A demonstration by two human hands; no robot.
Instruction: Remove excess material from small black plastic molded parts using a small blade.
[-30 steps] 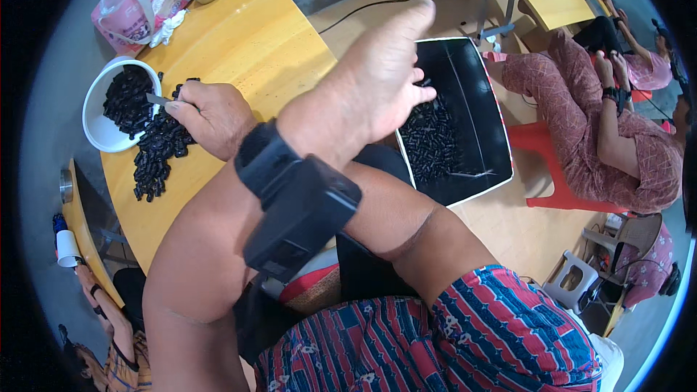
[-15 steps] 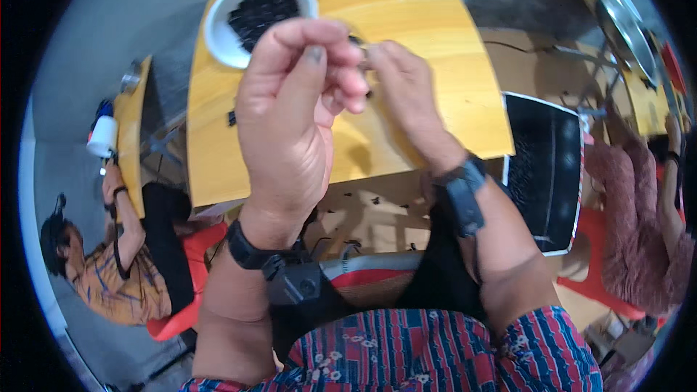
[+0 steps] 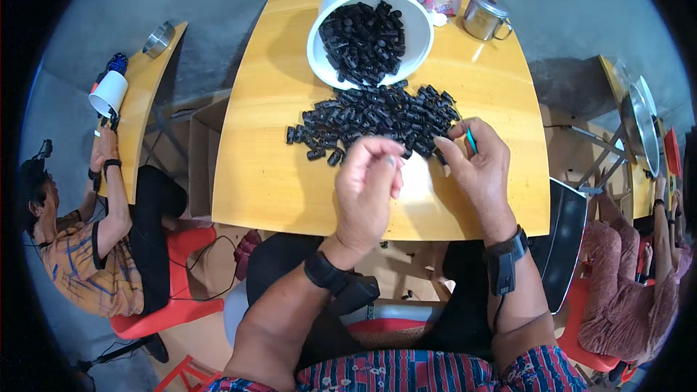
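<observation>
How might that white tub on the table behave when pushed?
The white tub may rock or roll: it appears tipped, its rim round. The black pieces inside could spill, since its mouth opens toward the loose pile.

I have both forearms running from the near edge toward the far side, converging: the left forearm [image 3: 279, 312] slants right, the right forearm [image 3: 524, 308] slightly left. My left hand [image 3: 365, 192] has its fingers curled rightward over the thumb. My right hand [image 3: 481, 167], apart from it, grips with bent fingers, thumb pointing far left.
</observation>
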